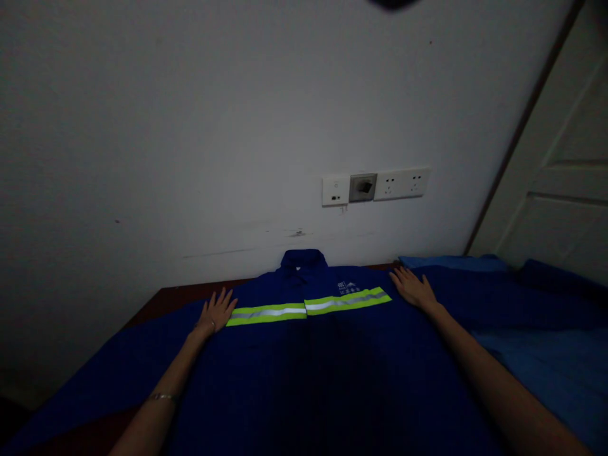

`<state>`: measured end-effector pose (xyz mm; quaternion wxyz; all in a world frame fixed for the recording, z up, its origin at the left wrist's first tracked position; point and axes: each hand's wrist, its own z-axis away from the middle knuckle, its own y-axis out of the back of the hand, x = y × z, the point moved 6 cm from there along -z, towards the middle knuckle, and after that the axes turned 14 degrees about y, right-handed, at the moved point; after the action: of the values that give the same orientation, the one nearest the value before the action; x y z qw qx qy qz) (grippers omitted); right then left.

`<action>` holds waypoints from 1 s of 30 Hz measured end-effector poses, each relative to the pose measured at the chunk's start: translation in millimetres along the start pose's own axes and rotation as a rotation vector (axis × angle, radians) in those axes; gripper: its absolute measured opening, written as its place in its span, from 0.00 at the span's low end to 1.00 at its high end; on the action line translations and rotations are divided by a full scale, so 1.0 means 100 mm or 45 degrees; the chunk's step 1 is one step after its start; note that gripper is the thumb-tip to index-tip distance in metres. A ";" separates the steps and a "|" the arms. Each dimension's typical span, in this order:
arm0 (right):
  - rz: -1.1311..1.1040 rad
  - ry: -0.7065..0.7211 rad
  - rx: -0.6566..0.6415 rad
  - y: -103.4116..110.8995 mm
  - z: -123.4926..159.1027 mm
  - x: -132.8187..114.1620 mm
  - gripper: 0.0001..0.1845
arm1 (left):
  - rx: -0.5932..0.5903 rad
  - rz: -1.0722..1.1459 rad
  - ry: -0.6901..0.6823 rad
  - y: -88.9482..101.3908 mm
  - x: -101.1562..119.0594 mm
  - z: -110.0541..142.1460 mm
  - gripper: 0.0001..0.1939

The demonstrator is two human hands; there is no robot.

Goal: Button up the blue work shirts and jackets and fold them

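A dark blue work jacket (266,354) lies spread out front side up, its collar (304,258) toward the wall and its sleeves stretched to both sides. Across the chest runs a yellow-green reflective strip (349,301), split at the front opening, with a small white logo above its right half. My left hand (217,311) rests flat on the jacket at the strip's left end, fingers spread. Beyond the strip's right end, near the shoulder, my right hand (412,288) lies flat with fingers stretched out. Neither hand holds anything. The jacket's lower part is in deep shadow.
The dark red tabletop (175,296) shows at the back left, against a pale wall (190,126). Sockets and switch plates (401,183) sit on the wall above the collar. Lighter blue cloth (555,361) lies at the right, near a panelled door (560,164).
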<state>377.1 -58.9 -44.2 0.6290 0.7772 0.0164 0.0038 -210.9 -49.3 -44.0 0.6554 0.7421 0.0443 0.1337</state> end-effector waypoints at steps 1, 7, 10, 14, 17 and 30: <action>-0.005 -0.020 -0.052 -0.05 0.02 0.07 0.29 | -0.036 -0.041 0.017 -0.02 -0.06 0.00 0.27; 0.048 -0.143 -0.094 -0.11 0.12 0.32 0.33 | -0.103 -0.102 0.065 -0.10 -0.13 0.00 0.30; 0.060 -0.205 -0.093 -0.10 0.16 0.41 0.37 | -0.107 -0.064 0.136 -0.11 -0.16 -0.02 0.31; 0.056 -0.258 -0.128 -0.08 0.14 0.44 0.39 | -0.122 -0.021 0.201 -0.13 -0.20 -0.03 0.31; 0.003 -0.323 -0.126 0.02 0.04 0.35 0.41 | -0.134 0.007 0.230 -0.11 -0.18 -0.05 0.31; -0.427 0.205 0.362 0.82 -0.68 -1.84 0.20 | 0.189 1.012 0.077 0.56 1.32 -0.25 0.16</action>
<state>192.9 -14.8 53.3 0.5015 0.8416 0.1960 -0.0411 -97.0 -1.2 32.7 0.4957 0.7424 -0.2171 0.3949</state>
